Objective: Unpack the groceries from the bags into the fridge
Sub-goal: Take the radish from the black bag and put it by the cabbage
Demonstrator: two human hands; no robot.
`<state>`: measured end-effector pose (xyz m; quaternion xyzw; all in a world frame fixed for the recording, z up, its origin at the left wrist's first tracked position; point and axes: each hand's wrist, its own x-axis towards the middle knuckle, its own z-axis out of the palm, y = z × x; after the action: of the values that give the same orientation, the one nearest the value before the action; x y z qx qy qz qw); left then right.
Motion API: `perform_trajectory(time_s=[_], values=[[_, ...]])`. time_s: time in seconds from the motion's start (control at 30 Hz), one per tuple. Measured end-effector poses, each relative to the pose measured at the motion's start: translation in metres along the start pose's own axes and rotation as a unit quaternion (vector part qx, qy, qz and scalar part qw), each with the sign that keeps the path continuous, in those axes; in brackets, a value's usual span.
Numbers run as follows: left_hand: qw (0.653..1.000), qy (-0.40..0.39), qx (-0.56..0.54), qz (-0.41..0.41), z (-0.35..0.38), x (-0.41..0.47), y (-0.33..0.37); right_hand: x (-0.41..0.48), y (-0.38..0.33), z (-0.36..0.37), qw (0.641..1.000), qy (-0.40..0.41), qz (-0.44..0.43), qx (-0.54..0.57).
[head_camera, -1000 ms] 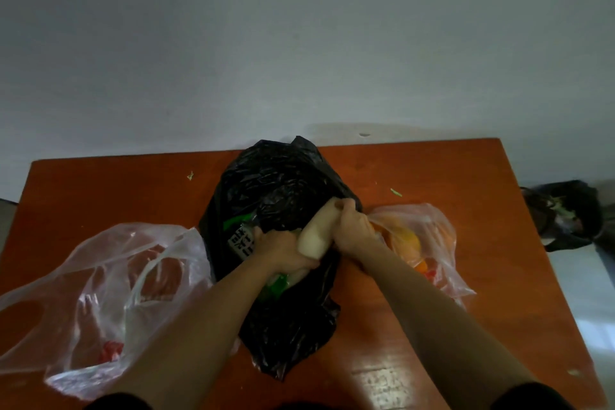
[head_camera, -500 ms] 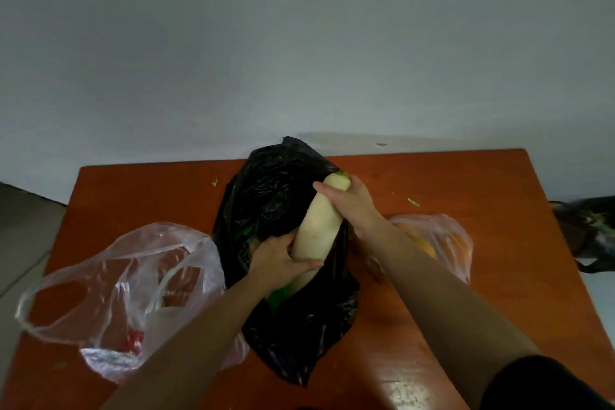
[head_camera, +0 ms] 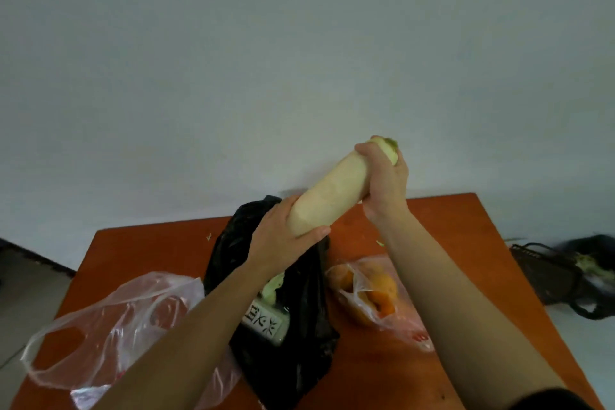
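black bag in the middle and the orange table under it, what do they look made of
Crumpled black bag: probably thin plastic film, glossy; it creases sharply and catches highlights. Flat orange-brown table: smooth, semi-gloss, wood or laminate; even colour with a soft sheen.

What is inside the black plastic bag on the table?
In the black plastic bag, a white labelled package and a pale green vegetable show; anything deeper is covered by the bag.
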<state>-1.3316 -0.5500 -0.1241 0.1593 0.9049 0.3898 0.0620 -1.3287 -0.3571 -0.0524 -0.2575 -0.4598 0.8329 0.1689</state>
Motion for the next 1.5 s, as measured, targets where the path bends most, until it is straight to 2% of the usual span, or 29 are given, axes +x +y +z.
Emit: perform_trajectory(time_s=[0.3,0.5,0.57,0.73,0.97,1.17,1.23,1.33,1.5], values=[[0.992,0.008,0.014,0.123,0.005,-0.035,0.058,-0.058,-0.037,-0.062,0.995,0.073,-0.067,0.011],[0.955,0.022,0.101,0.280,0.044,-0.054,0.092,-0.154,-0.037,-0.161,0.963,0.176,-0.182,-0.091],[0.942,-0.002,0.102,0.320,0.066,-0.071,0.113,-0.196,-0.040,-0.192,0.940,0.236,-0.212,-0.124],[0.888,-0.055,0.085,0.448,0.117,-0.148,0.185,-0.308,-0.058,-0.270,0.852,0.411,-0.249,-0.209],[0.794,-0.136,0.020,0.592,0.170,-0.309,0.281,-0.500,-0.063,-0.369,0.726,0.549,-0.291,-0.296],[0.726,-0.170,-0.041,0.665,0.216,-0.484,0.347,-0.677,-0.061,-0.452,0.657,0.636,-0.306,-0.266],[0.694,-0.161,-0.074,0.698,0.235,-0.578,0.382,-0.766,-0.066,-0.495,0.624,0.671,-0.311,-0.252],[0.675,-0.155,-0.099,0.714,0.241,-0.617,0.399,-0.804,-0.075,-0.514,0.606,0.684,-0.313,-0.259],[0.639,-0.166,-0.141,0.738,0.256,-0.743,0.458,-0.921,-0.103,-0.570,0.557,0.709,-0.357,-0.245]])
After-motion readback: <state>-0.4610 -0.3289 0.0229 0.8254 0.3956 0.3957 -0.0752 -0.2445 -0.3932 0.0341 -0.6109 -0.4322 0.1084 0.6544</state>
